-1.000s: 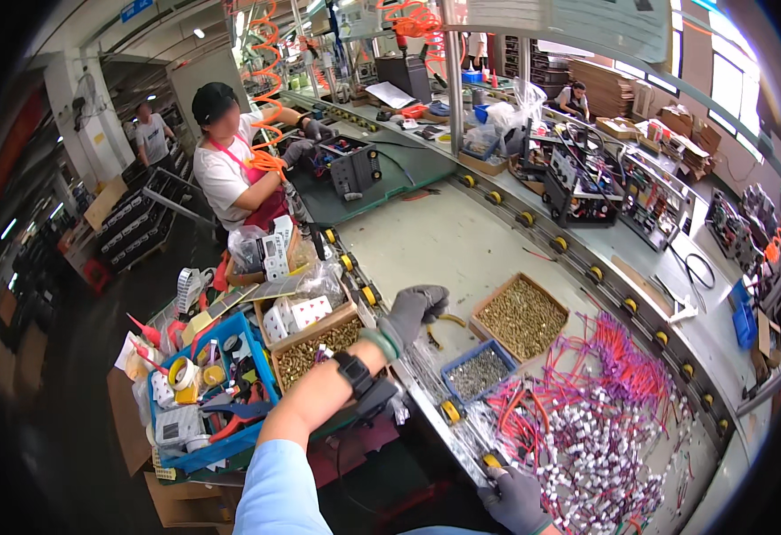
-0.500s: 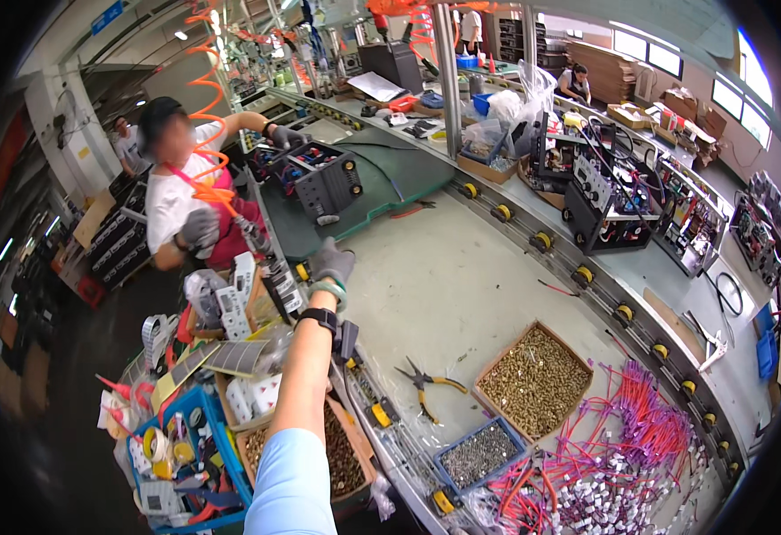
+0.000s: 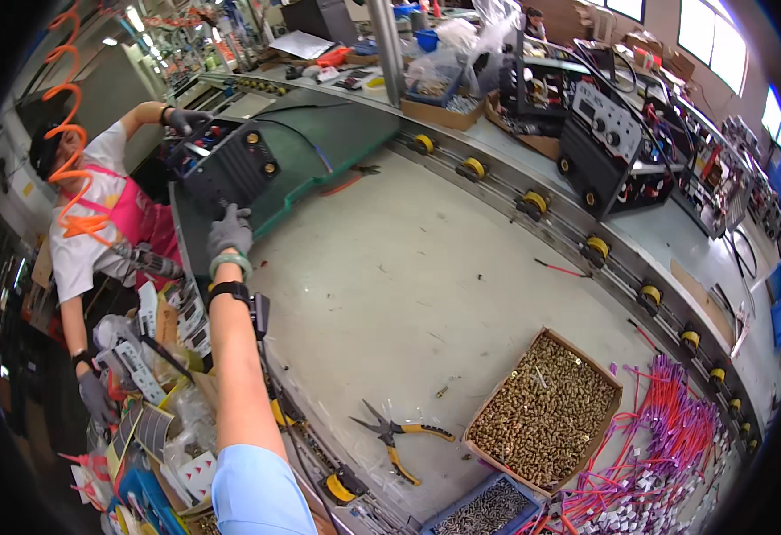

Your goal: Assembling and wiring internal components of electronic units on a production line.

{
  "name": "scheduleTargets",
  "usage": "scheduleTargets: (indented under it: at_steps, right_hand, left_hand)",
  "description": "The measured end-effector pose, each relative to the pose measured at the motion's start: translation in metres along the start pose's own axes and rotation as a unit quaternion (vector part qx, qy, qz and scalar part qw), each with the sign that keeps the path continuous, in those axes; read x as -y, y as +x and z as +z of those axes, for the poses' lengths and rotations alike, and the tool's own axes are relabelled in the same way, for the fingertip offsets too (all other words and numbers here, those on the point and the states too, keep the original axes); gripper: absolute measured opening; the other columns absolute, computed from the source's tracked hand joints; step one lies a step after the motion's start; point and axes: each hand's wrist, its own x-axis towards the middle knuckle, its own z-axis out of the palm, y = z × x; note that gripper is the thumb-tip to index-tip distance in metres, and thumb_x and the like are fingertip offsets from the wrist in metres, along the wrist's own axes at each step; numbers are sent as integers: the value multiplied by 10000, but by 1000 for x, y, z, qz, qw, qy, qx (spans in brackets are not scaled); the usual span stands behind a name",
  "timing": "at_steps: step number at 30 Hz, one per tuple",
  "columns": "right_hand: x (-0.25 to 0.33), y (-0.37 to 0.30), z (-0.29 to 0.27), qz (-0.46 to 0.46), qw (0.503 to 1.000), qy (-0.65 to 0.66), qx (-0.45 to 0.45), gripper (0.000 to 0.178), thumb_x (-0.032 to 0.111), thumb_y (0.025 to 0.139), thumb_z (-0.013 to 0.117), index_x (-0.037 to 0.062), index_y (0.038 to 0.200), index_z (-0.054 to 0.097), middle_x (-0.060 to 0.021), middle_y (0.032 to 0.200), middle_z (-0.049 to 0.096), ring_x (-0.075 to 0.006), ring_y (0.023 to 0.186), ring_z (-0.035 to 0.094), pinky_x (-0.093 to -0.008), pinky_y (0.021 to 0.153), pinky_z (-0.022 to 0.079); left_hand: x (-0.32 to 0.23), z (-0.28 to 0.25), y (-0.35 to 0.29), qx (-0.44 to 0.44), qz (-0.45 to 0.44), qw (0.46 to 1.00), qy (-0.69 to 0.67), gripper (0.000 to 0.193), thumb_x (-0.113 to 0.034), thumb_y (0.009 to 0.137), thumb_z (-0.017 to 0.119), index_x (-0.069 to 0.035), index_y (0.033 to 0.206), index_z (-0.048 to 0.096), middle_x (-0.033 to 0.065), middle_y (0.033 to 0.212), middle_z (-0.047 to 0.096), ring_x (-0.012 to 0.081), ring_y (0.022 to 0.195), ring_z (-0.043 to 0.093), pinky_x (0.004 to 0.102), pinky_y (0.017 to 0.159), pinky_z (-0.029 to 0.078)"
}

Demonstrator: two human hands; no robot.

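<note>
My left hand (image 3: pixel 230 234), in a grey glove, reaches forward with a watch and a green bangle at the wrist. Its fingers are extended at the lower near corner of a black equipment case (image 3: pixel 230 174), seemingly touching it. The case stands on a green mat (image 3: pixel 319 134), and its upper side shows coloured parts inside. Across from me a co-worker in a pink apron (image 3: pixel 145 218) rests one gloved hand (image 3: pixel 187 120) on the case's far end. The co-worker's other gloved hand (image 3: pixel 98 399) hangs beside the piled parts. My right hand is out of the picture.
Yellow-handled pliers (image 3: pixel 399 434) lie near a cardboard box of brass fittings (image 3: pixel 542 410) and a blue tray of screws (image 3: pixel 489 510). Red and purple wires (image 3: pixel 667 415) spread at right. A roller rail (image 3: pixel 533 205) borders the table. An orange coiled hose (image 3: pixel 68 107) hangs at left.
My view has shifted, and my left hand has moved up to the case's near corner. The co-worker's lower hand has dropped from beside the power driver to the piled parts.
</note>
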Motion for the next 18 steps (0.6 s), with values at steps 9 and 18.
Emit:
scheduleTargets:
  at_steps: [9, 18]
  right_hand:
    - [4, -26, 15, -1, 1000, 1, 10, 532, 262, 903, 665, 74, 1395, 591, -154, 1261, 640, -283, 1087, 646, -439, 855, 526]
    - [28, -46, 1, -129, 979, 45, -152, 674, 271, 764, 774, 72, 1372, 563, -228, 1206, 593, -426, 903, 638, -530, 724, 509]
  left_hand:
    - [29, 33, 5, -96, -16, 960, -261, 408, -479, 952, 615, -106, 1062, 737, 203, 1015, 727, 395, 958, 667, 477, 840, 522]
    - [-171, -58, -276, 375, 188, 699, -579, 298, -245, 1023, 531, -156, 1245, 709, -21, 987, 664, 121, 742, 580, 293, 676, 523]
